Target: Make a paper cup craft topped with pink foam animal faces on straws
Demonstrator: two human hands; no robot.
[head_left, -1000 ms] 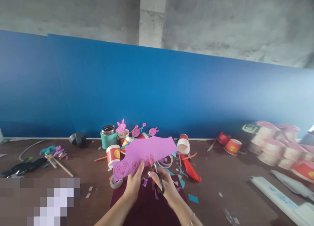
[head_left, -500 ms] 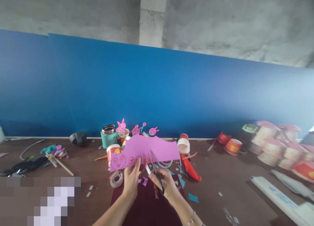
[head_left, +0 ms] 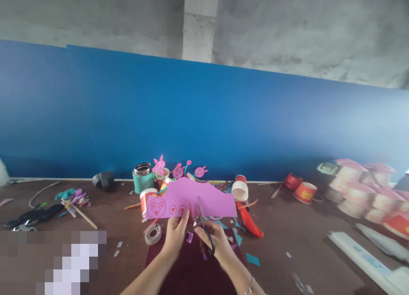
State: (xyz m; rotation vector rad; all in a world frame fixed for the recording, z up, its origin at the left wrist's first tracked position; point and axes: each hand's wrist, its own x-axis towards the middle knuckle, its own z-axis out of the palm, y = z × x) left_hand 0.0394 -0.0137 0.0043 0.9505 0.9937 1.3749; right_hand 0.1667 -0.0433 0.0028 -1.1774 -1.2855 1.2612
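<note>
A sheet of pink paper [head_left: 211,197] is held up over the table, with a face, small circles with hearts and ear shapes drawn along its lower edge in red. My left hand [head_left: 176,234] pinches that lower edge, thumb on the near side beside the ear drawings. Black-handled scissors [head_left: 208,235] are in my right hand [head_left: 217,240], fingers in the loops. Their blades lie across the sheet just right of the ear drawings. Beneath both hands is a dark maroon mat [head_left: 194,273] with pink scraps [head_left: 189,237] on it.
A roll of tape [head_left: 153,234] lies left of my wrist. Behind the sheet stand a teal thermos [head_left: 142,180], paper cups [head_left: 239,190] and pink animal cutouts [head_left: 159,163]. A red curved piece [head_left: 250,221] and blue scraps [head_left: 252,259] lie to the right, with stacked cups [head_left: 354,197] farther off.
The pink sheet has turned slightly, its left end now higher and its right end lower. My left hand has shifted right, closer to the scissors.
</note>
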